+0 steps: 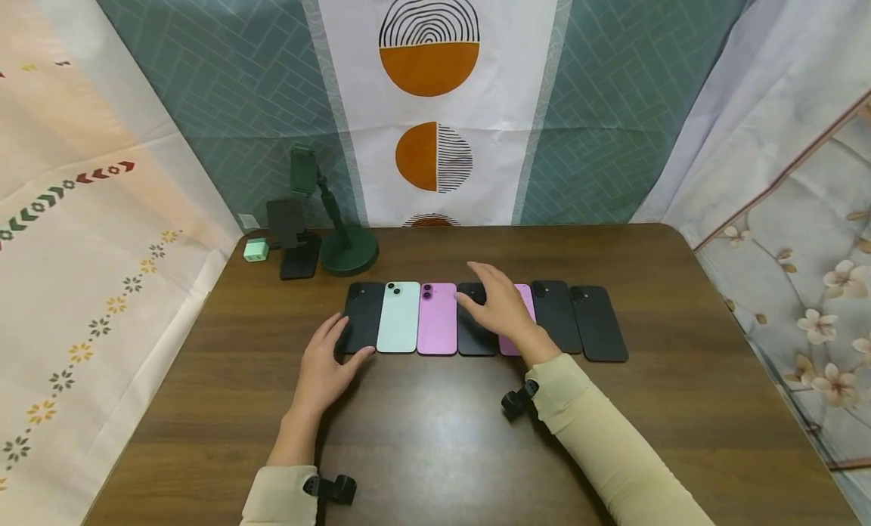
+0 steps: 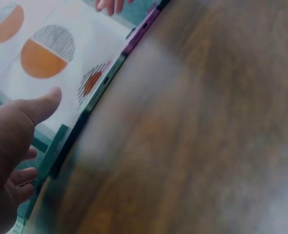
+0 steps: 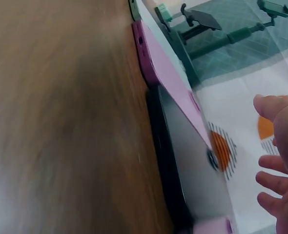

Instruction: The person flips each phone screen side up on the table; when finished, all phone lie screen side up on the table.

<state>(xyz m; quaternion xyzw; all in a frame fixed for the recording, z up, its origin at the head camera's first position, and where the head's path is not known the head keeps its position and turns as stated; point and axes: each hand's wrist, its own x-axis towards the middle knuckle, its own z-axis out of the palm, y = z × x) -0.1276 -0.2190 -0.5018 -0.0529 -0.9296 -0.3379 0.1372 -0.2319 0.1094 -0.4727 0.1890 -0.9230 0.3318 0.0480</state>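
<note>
Left hand (image 1: 328, 369) and right hand (image 1: 500, 307) spread, gripping nothing, at seven phones (image 1: 437, 326).
Along the table (image 1: 422, 428), left to right: a dark phone (image 1: 365, 320) by the left hand, a pale phone (image 1: 398, 322), a pink phone (image 1: 437, 326), a second dark phone (image 1: 478, 341) and second pink phone (image 1: 526, 299) partly beneath the right hand, then two more dark phones (image 1: 600, 329).

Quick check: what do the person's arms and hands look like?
The left hand and right hand are ungloved. The left sleeve and right sleeve are plain, pale yellowish beige. A black device is worn near the left wrist, another near the right.
</note>
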